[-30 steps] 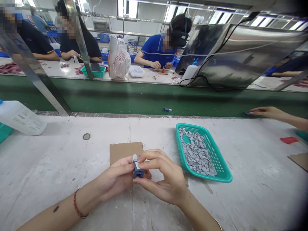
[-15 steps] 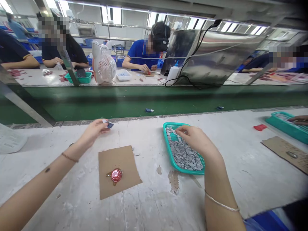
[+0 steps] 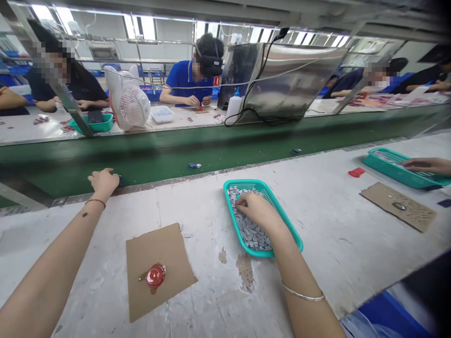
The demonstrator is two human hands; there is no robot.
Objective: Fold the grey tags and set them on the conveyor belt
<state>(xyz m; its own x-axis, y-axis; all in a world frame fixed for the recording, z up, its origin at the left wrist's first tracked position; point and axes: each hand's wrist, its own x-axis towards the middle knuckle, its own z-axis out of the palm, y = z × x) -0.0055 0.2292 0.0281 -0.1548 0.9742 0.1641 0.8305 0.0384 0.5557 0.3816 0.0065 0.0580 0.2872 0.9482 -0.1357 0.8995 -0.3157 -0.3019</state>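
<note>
Grey pieces (image 3: 252,232) right of centre lie beneath the bunched right hand (image 3: 259,211); mid-left, a blue part (image 3: 121,179) adjoins the curled left hand (image 3: 103,182); I cannot tell if either grips.

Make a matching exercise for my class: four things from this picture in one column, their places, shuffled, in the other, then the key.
Things
1. Left hand
2. Round red object
3. Right hand
4. Blue-tipped bottle

Places
A. At a teal basket of grey pieces
B. On the far bench
C. Over the green surface, by a dark blue piece
D. On brown cardboard

Pairs: 1-C, 2-D, 3-A, 4-B
</note>
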